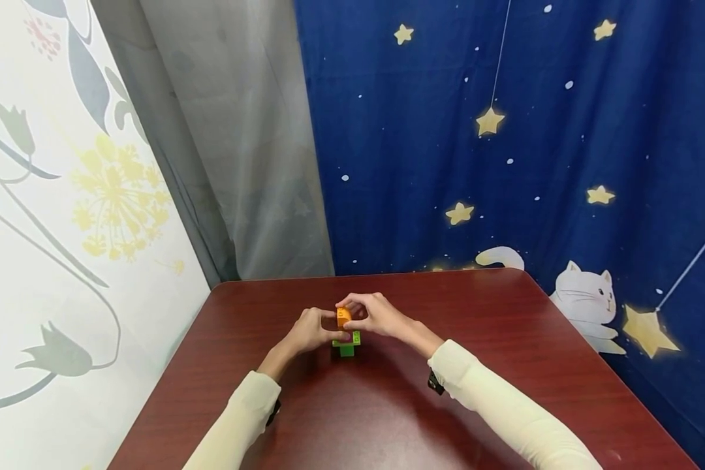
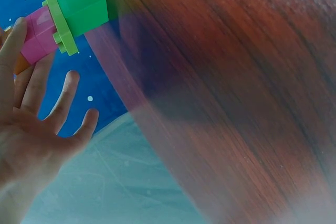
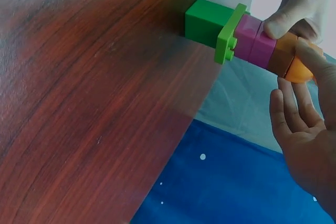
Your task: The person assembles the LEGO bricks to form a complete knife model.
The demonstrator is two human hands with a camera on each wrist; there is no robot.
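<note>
A small tower of toy building bricks stands on the table in front of me. Its base is a green block (image 2: pixel 84 10), topped by a wider lime-green plate (image 3: pixel 229 34) with studs showing at its edge. Above that come two pink bricks (image 3: pixel 254 38), then an orange brick (image 3: pixel 282 54) and a rounded orange brick (image 3: pixel 301 70) at the top. My left hand (image 1: pixel 311 329) pinches the upper pink brick near the orange one, its other fingers spread. From the right, my right hand (image 1: pixel 378 314) pinches the rounded orange brick between thumb and fingers.
The reddish-brown wooden table (image 1: pixel 446 313) reaches back to a grey curtain (image 1: pixel 258 163) and a blue star-patterned curtain (image 1: pixel 411 143). A white flower-patterned surface (image 1: pixel 53 261) borders it on the left.
</note>
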